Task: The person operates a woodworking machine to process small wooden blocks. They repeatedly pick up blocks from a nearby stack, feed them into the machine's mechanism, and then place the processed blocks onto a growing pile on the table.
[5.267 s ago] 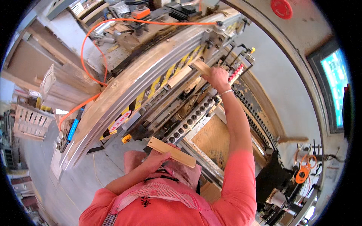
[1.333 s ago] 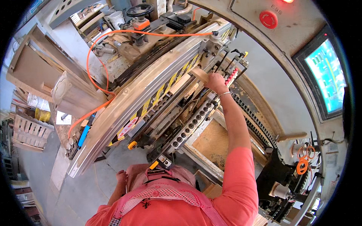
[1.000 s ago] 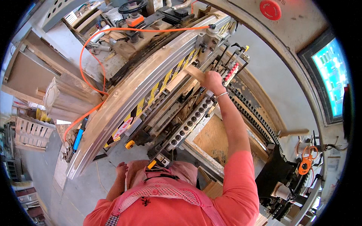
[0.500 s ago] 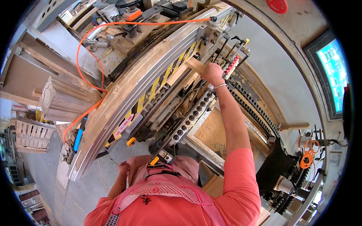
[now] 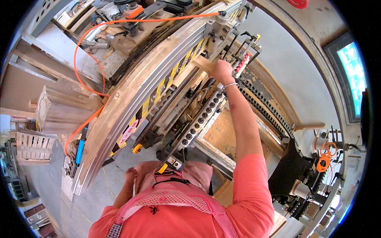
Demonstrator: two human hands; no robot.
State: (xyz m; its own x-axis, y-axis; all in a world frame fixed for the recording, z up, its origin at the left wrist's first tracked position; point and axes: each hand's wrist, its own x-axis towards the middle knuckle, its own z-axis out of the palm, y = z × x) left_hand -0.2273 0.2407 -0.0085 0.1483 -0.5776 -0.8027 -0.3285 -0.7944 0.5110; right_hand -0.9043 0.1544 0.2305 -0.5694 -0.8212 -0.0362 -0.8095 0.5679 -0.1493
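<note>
My right hand [image 5: 221, 71] reaches out to the far middle, closed around the near end of a short flat wooden piece [image 5: 203, 63]. The piece lies over the machine bed, close to a paler wooden strip [image 5: 185, 77] beside the yellow-and-black striped rail [image 5: 162, 88]. A metal bar with a row of round black knobs [image 5: 201, 120] runs just below my right wrist. My left hand [image 5: 130, 175] hangs low beside my apron, its fingers curled in and nothing visible in them.
A long wooden beam on metal rails [image 5: 118, 94] curves along the left, crossed by an orange hose [image 5: 79, 133]. Black cable chains [image 5: 274, 115] run on the right. A lit screen [image 5: 351, 75] hangs at the far right. Wooden slats [image 5: 65, 109] stand at the left.
The view has shifted slightly, so the surroundings sit a little differently. My right hand still grips the wooden piece in about the same place, and my left hand still hangs low.
</note>
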